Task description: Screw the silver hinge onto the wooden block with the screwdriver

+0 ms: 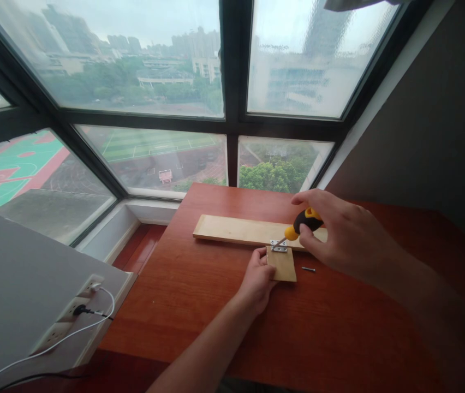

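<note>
My right hand [339,229] is wrapped around the yellow-and-black screwdriver handle [304,222], its tip down on the small silver metal hinge [279,246] that bridges the long pale wooden plank [232,229] and the small square wooden block [282,264]. My left hand [257,278] presses against the block's left edge. If I lean unevenly, the tip could jump out of the screw and gouge the wood or nick my left fingers, and the block could skid on the smooth reddish-brown table [216,316]. The loose screw [308,269] beside the block might roll.

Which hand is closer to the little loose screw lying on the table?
The right hand. It holds the screwdriver just above the screw. The left hand is farther off, on the other side of the small wood block, steadying it.
</note>
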`<state>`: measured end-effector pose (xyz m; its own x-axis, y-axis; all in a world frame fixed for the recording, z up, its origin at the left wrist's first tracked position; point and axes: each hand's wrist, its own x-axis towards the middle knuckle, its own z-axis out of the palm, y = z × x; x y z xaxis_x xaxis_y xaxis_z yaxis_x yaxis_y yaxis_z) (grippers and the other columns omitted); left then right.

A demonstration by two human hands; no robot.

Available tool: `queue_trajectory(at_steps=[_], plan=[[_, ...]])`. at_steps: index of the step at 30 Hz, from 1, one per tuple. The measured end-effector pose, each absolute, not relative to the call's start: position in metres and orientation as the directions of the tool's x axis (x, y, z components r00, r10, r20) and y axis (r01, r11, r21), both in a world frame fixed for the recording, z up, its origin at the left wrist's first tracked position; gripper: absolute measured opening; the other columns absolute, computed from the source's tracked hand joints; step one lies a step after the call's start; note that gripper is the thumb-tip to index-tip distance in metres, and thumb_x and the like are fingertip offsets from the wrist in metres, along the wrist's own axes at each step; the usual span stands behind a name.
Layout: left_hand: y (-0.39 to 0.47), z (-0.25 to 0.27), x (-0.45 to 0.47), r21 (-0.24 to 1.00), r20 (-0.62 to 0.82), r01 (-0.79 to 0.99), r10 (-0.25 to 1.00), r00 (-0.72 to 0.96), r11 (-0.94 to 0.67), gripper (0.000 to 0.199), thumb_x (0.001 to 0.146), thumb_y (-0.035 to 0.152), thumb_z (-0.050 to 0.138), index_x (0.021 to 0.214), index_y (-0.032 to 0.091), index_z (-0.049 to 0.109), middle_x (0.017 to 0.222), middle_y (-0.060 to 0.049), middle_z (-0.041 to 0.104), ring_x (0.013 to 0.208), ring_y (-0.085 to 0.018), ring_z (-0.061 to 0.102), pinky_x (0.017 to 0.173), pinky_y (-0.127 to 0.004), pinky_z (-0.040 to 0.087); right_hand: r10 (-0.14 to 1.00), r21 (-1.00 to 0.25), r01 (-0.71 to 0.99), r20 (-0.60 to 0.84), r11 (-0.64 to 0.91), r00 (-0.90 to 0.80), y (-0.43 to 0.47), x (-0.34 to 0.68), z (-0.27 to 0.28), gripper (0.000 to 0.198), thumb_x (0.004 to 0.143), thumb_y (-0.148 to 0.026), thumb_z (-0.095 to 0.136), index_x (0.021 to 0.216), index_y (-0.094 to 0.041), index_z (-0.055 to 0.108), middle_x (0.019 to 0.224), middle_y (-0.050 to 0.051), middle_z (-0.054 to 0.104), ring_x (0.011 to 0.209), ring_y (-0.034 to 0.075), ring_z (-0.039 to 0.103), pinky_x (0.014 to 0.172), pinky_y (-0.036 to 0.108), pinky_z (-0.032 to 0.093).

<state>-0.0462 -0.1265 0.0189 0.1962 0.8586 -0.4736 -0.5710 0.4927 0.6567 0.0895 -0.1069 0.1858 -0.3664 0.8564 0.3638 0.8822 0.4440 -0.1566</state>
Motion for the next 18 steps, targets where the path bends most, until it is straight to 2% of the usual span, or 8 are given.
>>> queue_trajectory(at_steps=[3, 7, 11, 15, 18], plan=[[-0.1268, 0.0198, -0.0465, 0.658, -0.480, -0.567, 0.856, 0.193, 0.496, 0.053, 0.058, 0.000, 0.054, 0.107, 0.019, 0.050, 0.097, -0.007, 0.068, 0.080, -0.019, 0.065, 0.065, -0.029, 0.054, 0.833, -0.191, 0.838, 0.352, 0.511, -0.427, -0.1072, 0.0910, 0.1858, 0.033, 0.083, -0.025, 0.054, 0.116, -0.022, 0.054, 0.117, 0.005, 0.066, 0.095, 0.022, 0.064, 0.070, 0.032, 0.046], [-0.1270, 0.0205, -0.0466, 0.660, -0.479, -0.564, 0.856, 0.191, 0.496, 0.053, 0.058, -0.001, 0.054, 0.107, 0.018, 0.049, 0.101, -0.009, 0.068, 0.082, -0.019, 0.065, 0.065, -0.028, 0.053, 0.863, -0.093, 0.921, 0.396, 0.379, -0.315, -0.1038, 0.0884, 0.1828, 0.026, 0.092, -0.041, 0.051, 0.109, -0.023, 0.059, 0.104, 0.004, 0.071, 0.081, 0.023, 0.066, 0.061, 0.032, 0.041], [-0.1266, 0.0189, -0.0466, 0.669, -0.475, -0.554, 0.859, 0.194, 0.495, 0.053, 0.059, 0.000, 0.053, 0.109, 0.018, 0.049, 0.096, -0.008, 0.068, 0.078, -0.018, 0.064, 0.064, -0.027, 0.053, 0.872, -0.111, 0.916, 0.369, 0.386, -0.322, -0.1040, 0.0888, 0.1843, 0.016, 0.089, -0.031, 0.053, 0.102, -0.024, 0.059, 0.098, 0.000, 0.071, 0.075, 0.020, 0.064, 0.060, 0.031, 0.040], [-0.1263, 0.0177, -0.0469, 0.669, -0.471, -0.555, 0.860, 0.198, 0.494, 0.054, 0.059, 0.000, 0.054, 0.110, 0.018, 0.048, 0.092, -0.006, 0.068, 0.076, -0.017, 0.063, 0.063, -0.027, 0.052, 0.851, -0.150, 0.870, 0.339, 0.470, -0.401, -0.1075, 0.0901, 0.1885, 0.036, 0.080, -0.023, 0.055, 0.116, -0.023, 0.055, 0.113, 0.003, 0.067, 0.086, 0.021, 0.065, 0.064, 0.030, 0.043], [-0.1263, 0.0184, -0.0469, 0.668, -0.472, -0.556, 0.859, 0.197, 0.495, 0.054, 0.058, 0.000, 0.054, 0.108, 0.019, 0.048, 0.095, -0.007, 0.068, 0.078, -0.018, 0.064, 0.064, -0.027, 0.052, 0.862, -0.110, 0.903, 0.366, 0.415, -0.351, -0.1059, 0.0885, 0.1875, 0.029, 0.088, -0.037, 0.053, 0.114, -0.023, 0.058, 0.109, 0.004, 0.070, 0.081, 0.021, 0.066, 0.059, 0.030, 0.041]])
